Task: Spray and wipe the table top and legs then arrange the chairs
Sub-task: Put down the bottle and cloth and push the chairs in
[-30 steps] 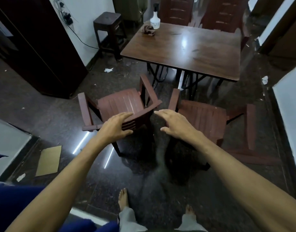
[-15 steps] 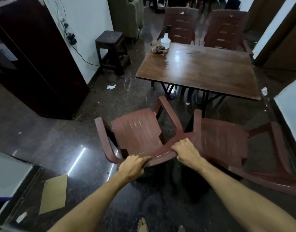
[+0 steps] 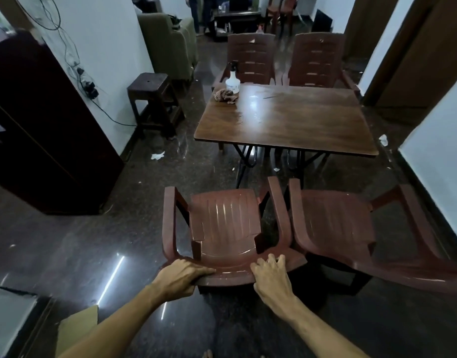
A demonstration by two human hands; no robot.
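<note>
Your left hand [image 3: 182, 279] and right hand [image 3: 272, 276] both gripping the back rail of the chair [image 3: 225, 223] at lower centre, table [image 3: 286, 125] above it mid-frame, spray bottle [image 3: 232, 80] and cloth [image 3: 225, 95] on its upper-left corner

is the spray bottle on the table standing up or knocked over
Upright: the spray bottle stands on its base, nozzle up, beside the cloth.

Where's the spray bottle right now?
In the head view, the spray bottle stands on the far left corner of the table, just behind the crumpled cloth and in front of the far left chair.
</note>
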